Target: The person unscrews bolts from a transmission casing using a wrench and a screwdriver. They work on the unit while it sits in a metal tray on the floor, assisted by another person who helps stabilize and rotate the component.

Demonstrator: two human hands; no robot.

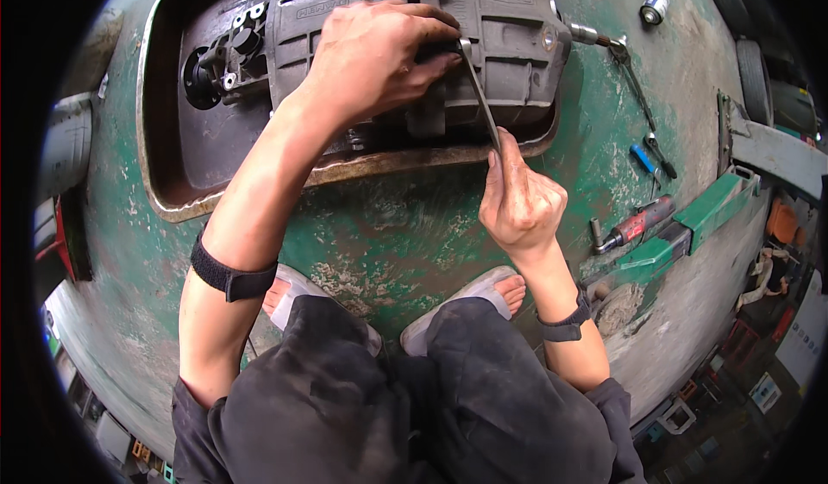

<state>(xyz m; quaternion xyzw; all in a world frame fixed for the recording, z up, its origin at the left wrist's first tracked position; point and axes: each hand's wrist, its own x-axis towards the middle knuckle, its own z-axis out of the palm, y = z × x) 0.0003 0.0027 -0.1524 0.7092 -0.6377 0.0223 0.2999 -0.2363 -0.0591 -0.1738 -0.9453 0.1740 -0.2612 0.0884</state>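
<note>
A ribbed grey metal gearbox (509, 31) lies in a shallow, rusty-rimmed metal tray (345, 172). My right hand (524, 198) is closed round the lower end of a slim steel wrench (483, 104), which slants up to the gearbox. At the wrench's upper end, my left hand (379, 53) rests over the casing, its fingers and thumb curled together by a dark part. Those fingers hide what they grip, and the seat of the wrench's head cannot be made out.
A ratchet with socket and extension (595, 35) reaches out from the gearbox's right side. A filter-like canister (655, 7), a blue-handled tool (642, 158) and a red and black power ratchet (636, 223) lie on the green floor. A green lift arm (711, 208) stands at right.
</note>
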